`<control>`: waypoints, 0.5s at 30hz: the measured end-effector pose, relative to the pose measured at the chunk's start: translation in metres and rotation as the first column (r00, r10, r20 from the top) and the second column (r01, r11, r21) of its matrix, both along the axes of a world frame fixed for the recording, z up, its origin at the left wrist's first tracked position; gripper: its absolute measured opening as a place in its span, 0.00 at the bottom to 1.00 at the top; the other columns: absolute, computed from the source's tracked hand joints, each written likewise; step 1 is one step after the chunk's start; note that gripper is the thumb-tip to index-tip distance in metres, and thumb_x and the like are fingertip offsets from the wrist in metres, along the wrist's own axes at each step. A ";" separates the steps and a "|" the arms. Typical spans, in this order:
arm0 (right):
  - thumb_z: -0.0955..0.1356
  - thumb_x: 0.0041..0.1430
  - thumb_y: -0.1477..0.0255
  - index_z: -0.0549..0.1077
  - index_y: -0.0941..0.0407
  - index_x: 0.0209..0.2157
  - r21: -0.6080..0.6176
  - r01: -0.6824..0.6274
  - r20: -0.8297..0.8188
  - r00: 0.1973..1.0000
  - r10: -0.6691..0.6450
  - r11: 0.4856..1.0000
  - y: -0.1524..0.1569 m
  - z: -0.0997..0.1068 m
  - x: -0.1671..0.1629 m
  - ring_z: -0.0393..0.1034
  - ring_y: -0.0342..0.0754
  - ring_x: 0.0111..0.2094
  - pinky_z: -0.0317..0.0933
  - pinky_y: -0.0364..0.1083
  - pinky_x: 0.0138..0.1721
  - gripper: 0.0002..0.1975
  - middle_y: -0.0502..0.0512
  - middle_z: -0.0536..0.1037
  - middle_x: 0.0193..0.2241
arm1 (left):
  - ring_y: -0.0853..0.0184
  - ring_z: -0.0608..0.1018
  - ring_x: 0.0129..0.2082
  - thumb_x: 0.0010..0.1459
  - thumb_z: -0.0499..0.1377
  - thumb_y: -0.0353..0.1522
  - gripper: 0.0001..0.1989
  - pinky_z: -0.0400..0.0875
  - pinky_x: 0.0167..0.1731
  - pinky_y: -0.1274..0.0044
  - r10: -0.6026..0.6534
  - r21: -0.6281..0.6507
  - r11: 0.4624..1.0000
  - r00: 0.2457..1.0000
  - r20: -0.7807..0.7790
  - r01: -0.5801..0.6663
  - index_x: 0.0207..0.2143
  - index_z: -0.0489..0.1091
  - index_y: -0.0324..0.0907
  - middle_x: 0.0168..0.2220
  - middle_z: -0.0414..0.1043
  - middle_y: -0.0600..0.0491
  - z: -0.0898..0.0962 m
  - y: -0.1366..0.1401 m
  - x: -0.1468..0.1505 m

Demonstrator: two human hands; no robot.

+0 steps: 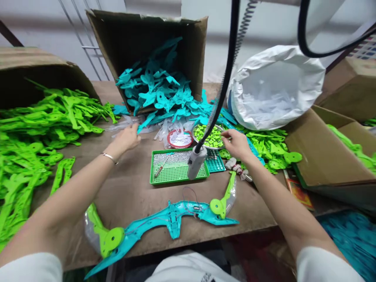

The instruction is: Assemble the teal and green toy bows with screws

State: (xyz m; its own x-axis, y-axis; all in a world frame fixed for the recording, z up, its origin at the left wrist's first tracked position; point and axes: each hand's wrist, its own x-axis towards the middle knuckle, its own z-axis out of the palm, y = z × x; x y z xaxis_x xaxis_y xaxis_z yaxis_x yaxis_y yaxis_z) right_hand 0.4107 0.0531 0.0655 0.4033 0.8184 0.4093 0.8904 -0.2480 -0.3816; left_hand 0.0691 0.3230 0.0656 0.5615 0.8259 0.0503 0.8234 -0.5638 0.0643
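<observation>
A toy bow assembly lies on the bench in front of me, its blue body open with thin wires and small parts inside. Green limbs with round hubs and clear pieces are attached at both ends. My left hand reaches forward, its fingers closed at the tip of a blue plastic part by the blue pile. At the right rim of a bowl of small green pieces, my right hand has its fingers drawn together; whatever is between them is hidden.
A green tray holds screws and a screwdriver. Behind it are a red basket of white strips and a cardboard box spilling blue parts. Green parts pile up left. An electric screwdriver hangs overhead; a white sack stands right.
</observation>
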 end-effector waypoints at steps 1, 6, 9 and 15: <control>0.65 0.59 0.75 0.78 0.58 0.42 -0.051 -0.016 0.025 1.000 0.017 0.999 0.013 0.002 0.003 0.76 0.52 0.40 0.69 0.51 0.47 0.12 0.60 0.82 0.40 | 0.44 0.78 0.50 0.61 0.55 0.34 0.29 0.70 0.48 0.61 0.005 -0.027 1.000 1.000 0.017 -0.005 0.64 0.61 0.36 0.51 0.74 0.34 0.005 -0.005 -0.008; 0.65 0.57 0.81 0.79 0.57 0.48 -0.311 -0.111 0.108 0.983 0.151 0.944 0.064 0.004 0.001 0.74 0.53 0.51 0.64 0.49 0.56 0.19 0.60 0.80 0.50 | 0.56 0.79 0.38 0.57 0.58 0.31 0.17 0.69 0.38 0.74 0.061 -0.190 0.981 0.986 0.155 -0.031 0.49 0.72 0.43 0.37 0.79 0.50 0.025 -0.041 -0.062; 0.68 0.57 0.78 0.80 0.56 0.48 -0.369 -0.119 0.107 0.980 0.169 0.922 0.079 0.000 -0.003 0.74 0.54 0.51 0.64 0.48 0.55 0.17 0.60 0.79 0.50 | 0.66 0.73 0.25 0.52 0.62 0.32 0.05 0.65 0.26 0.81 0.291 -0.465 0.883 0.852 0.435 -0.064 0.34 0.73 0.43 0.25 0.74 0.57 0.029 -0.074 -0.095; 0.68 0.60 0.75 0.80 0.59 0.45 -0.401 -0.082 0.116 0.983 0.139 0.912 0.086 -0.008 -0.004 0.73 0.53 0.48 0.65 0.48 0.53 0.13 0.64 0.77 0.49 | 0.66 0.74 0.24 0.43 0.69 0.34 0.10 0.68 0.20 0.82 0.784 -0.847 0.527 0.347 0.515 0.067 0.26 0.71 0.42 0.24 0.72 0.54 0.037 -0.141 -0.130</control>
